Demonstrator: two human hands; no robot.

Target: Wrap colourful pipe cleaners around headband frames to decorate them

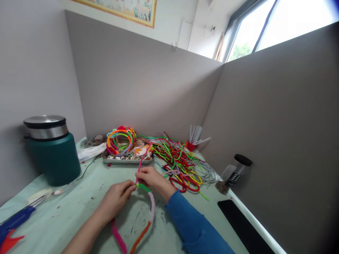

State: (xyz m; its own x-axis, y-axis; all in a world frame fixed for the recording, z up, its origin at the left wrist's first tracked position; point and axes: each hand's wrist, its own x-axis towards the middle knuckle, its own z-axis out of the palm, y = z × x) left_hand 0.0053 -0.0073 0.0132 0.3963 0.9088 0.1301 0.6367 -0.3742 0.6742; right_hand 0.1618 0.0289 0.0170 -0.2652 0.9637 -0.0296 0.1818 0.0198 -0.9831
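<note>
A large loop of fuzzy pipe cleaner [152, 206] hangs over the table in front of me, with green, lilac, orange and pink sections. My left hand [119, 197] pinches it at the top, beside the green section. Just to the right, my right hand [151, 178] has its fingertips closed on a thin pink pipe cleaner [141, 163], whose free end points up and away. Both hands nearly touch where the pink strand meets the loop. The exact join is partly hidden by the fingers.
Behind the hands stands a metal tray [127, 162] with small pieces and finished colourful rings [120, 141]. A tangle of pipe cleaners [174, 151] lies right of it, near a red cup [190, 146] of white sticks. A green flask [53, 158] and blue-handled tool [17, 222] are left.
</note>
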